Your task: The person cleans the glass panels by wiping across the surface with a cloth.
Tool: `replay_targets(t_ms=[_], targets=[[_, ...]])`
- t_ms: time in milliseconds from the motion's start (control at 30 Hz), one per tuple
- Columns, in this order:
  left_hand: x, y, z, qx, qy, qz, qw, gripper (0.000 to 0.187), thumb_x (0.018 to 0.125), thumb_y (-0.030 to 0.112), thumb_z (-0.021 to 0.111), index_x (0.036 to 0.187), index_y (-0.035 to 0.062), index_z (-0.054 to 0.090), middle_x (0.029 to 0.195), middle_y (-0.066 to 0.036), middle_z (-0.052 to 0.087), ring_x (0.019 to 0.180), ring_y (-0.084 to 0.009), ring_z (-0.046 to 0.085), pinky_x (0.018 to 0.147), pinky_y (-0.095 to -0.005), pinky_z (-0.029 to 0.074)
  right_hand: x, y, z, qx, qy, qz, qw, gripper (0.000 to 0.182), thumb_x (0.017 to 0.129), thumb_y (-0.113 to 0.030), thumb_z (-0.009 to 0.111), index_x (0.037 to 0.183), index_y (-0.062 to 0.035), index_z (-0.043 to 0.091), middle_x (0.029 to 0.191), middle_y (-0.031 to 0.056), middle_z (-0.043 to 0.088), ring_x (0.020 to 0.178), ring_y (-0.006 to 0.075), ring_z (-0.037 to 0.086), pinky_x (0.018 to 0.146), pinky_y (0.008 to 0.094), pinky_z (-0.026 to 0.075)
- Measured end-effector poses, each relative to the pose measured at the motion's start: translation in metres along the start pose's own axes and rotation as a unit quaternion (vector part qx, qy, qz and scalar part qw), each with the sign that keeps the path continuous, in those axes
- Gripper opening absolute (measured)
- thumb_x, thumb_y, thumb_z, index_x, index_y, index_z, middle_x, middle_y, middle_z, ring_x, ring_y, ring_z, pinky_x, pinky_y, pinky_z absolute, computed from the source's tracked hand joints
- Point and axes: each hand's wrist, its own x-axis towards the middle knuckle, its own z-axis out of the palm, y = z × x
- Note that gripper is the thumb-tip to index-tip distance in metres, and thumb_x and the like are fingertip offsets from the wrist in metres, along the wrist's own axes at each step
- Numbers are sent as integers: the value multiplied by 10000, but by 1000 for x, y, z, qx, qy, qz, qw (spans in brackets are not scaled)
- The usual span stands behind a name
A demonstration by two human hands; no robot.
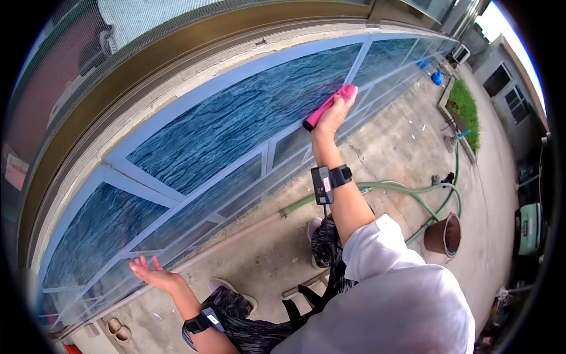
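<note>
My right hand (332, 118) is wrapped round a pink tube-shaped tool (322, 113) with a black end and a rounded pink tip. It is raised beside the wall of dark blue stone-patterned panels (247, 106) with pale blue borders. The tool overlaps the lower border of the large panel in this view. Lower left, my left hand (154, 275) holds nothing, its fingers spread and palm turned up, close to the lower part of the same wall. Both wrists wear black straps with small boxes.
A brown-framed window (177, 44) runs above the panels. On the concrete ground lie a green hose (433, 213) and a pipe along the wall foot. A brown bucket (442, 235) stands at right. Brown slippers (118, 329) sit lower left; a grass bed (464, 112) lies far right.
</note>
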Motion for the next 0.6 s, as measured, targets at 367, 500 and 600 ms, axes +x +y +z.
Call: replay_targets(t_ms=[367, 500, 600], targets=[[-3, 18, -10, -21, -5, -9, 1000, 585, 940, 479, 427, 1331, 51, 346, 1348, -96, 416, 1200, -202, 436, 912, -376, 419, -18, 58, -28, 50, 91, 157, 982, 584, 845, -236, 423, 1389, -72, 286, 1278, 122, 445, 1110, 232, 481, 936, 347, 389], [6, 15, -16, -31, 0, -11, 999, 565, 946, 474, 417, 1327, 62, 347, 1338, -85, 420, 1191, -188, 440, 904, -361, 419, -172, 45, -13, 19, 98, 302, 948, 646, 887, -307, 414, 1448, -111, 161, 1419, 144, 311, 1255, 268, 374, 1039, 375, 301], [7, 16, -15, -44, 5, -28, 999, 548, 954, 473, 399, 1321, 69, 347, 1331, -86, 419, 1193, -182, 435, 902, -353, 414, -263, 31, -6, 12, 18, 364, 931, 665, 931, -264, 405, 1461, -65, 56, 1496, 165, 140, 1357, 276, 212, 1100, 371, 198]])
